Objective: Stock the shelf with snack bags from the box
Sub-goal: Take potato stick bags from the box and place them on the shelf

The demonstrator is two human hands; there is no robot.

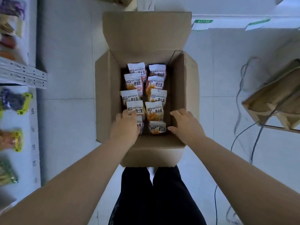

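Nearest you, your legs in black trousers (162,200) stand on the pale tiled floor (68,78), toes hidden behind the near flap of an open cardboard box (107,95). Both bare forearms reach forward and down into it.

Your left hand (125,125) is palm down over the near-left corner of the box. Its fingers are together and lightly bent, lying on the top edge of a white and orange snack bag (135,108). You cannot tell whether they grip it, because the hand covers the contact and most of the bag below it.

Your right hand (186,124) is palm down by the box's right inner wall, fingers loosely spread and holding nothing. Its thumb tip is just beside the nearest right-hand bag (158,128).

The snack bags (155,109) are all in the box, overlapping in two columns that run away from you, printed WATUDOU. Beyond them the far flap (146,30) stands open and tilts away.

To the left, a white shelf (24,73) carries blurred packets, some with yellow-green edges (14,101). To the right, a dark cable (240,137) trails over the floor beside another open cardboard carton (274,98). Farthest off, white and green labels (203,23) sit on a pale ledge.
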